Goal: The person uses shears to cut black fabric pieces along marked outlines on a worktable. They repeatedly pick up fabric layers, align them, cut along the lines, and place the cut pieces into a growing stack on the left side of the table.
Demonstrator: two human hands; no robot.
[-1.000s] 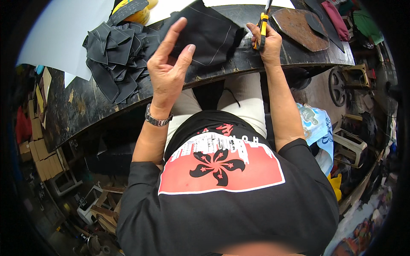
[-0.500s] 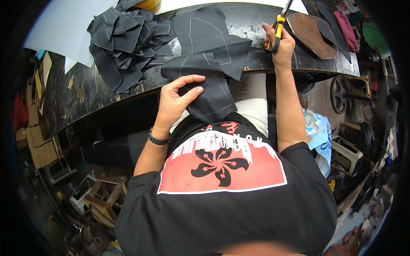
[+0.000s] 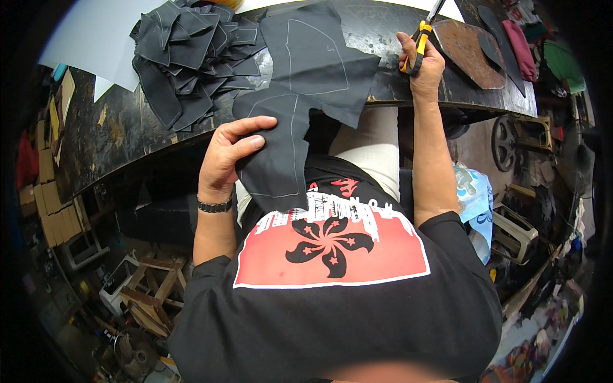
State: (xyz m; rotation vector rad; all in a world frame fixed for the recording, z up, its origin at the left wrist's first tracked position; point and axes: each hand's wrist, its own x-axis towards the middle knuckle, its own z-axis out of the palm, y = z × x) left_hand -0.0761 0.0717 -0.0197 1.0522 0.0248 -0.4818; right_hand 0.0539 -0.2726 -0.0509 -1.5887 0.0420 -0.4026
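My left hand (image 3: 223,153) pinches the left edge of a black sheet of fabric or thin leather (image 3: 274,159), which hangs past the table edge over my lap. Pale outlines are drawn on it. Its far part lies on the table top and carries another drawn shape; whether that is one piece with the near part I cannot tell. Away to the right, my right hand (image 3: 426,73) grips scissors (image 3: 423,39) with yellow and black handles, blades pointing up and away from the sheet. A heap of cut black pieces (image 3: 182,54) sits left of the sheet.
The dark worn table (image 3: 121,140) spans the far side. A brown board (image 3: 469,54) lies beyond the scissors, near a pink item (image 3: 518,51). White sheets (image 3: 89,45) cover the back left. Below stand a wooden stool (image 3: 153,293) and a blue-white bag (image 3: 472,191).
My left hand has moved left and slightly nearer, swinging the near part of the sheet left and opening a gap at its right edge. My right hand with the scissors has barely shifted.
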